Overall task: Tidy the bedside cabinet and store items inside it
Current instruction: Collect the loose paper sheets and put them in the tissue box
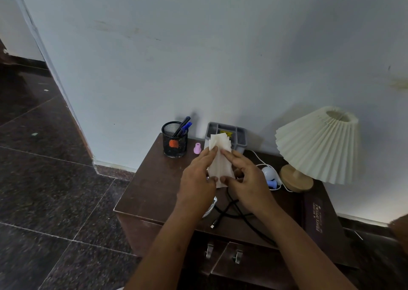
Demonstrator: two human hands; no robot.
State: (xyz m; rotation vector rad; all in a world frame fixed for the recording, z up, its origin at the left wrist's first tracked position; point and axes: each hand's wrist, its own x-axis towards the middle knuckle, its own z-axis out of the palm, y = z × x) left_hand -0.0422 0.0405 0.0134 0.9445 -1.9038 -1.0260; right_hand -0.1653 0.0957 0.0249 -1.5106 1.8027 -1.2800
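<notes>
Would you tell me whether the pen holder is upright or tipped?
Upright: the pen holder stands on the cabinet top, pens sticking from its mouth.

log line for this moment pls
left hand + right hand: pinch tissue stack | where: above cabinet top | pen holder, lamp: untouched

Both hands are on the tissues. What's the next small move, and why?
Probably lower the tissues into the gray tray beyond them: left hand and right hand both pinch the stack, and the cabinet doors are shut, with no hand free to open them.
</notes>
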